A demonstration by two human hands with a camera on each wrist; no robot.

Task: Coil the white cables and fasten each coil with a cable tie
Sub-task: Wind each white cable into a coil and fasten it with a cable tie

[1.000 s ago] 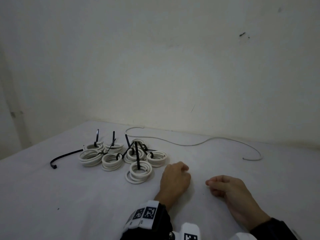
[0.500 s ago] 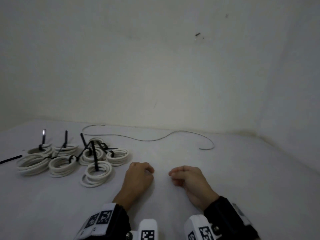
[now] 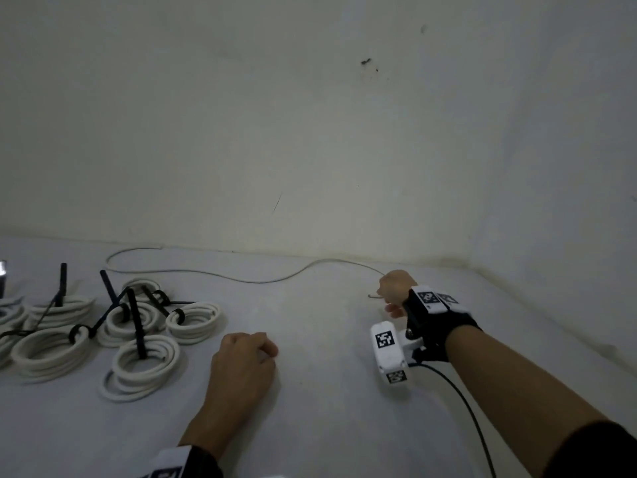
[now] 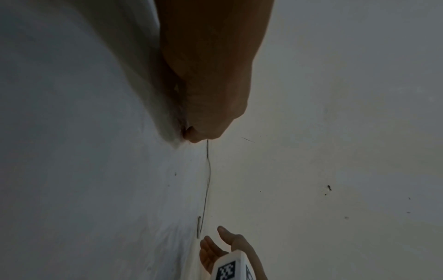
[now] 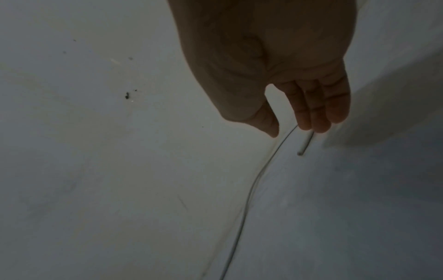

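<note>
A loose white cable (image 3: 262, 281) snakes along the back of the white table (image 3: 327, 426). My right hand (image 3: 396, 288) has reached to its right end, and the head view hides the fingers there. In the right wrist view that hand (image 5: 292, 128) has straight fingers, thumb apart, the fingertips (image 5: 314, 125) just over the bend beside the cable's cut end (image 5: 304, 145). Whether they touch it is unclear. My left hand (image 3: 265, 346) rests on the table as a curled fist (image 4: 199, 132) and holds nothing. At the left lie several tied white coils (image 3: 141, 360) with black cable ties (image 3: 136, 326).
The wall (image 3: 310, 132) rises right behind the cable, and a side wall closes the corner at the far right (image 3: 489, 270). A black lead (image 3: 462, 398) hangs from the right wrist camera. Bare tabletop lies between my two hands.
My right hand has gone forward and to the right, from beside the left hand out to the cable's end, and its fingers have uncurled. The head view swung right. The left hand stayed put.
</note>
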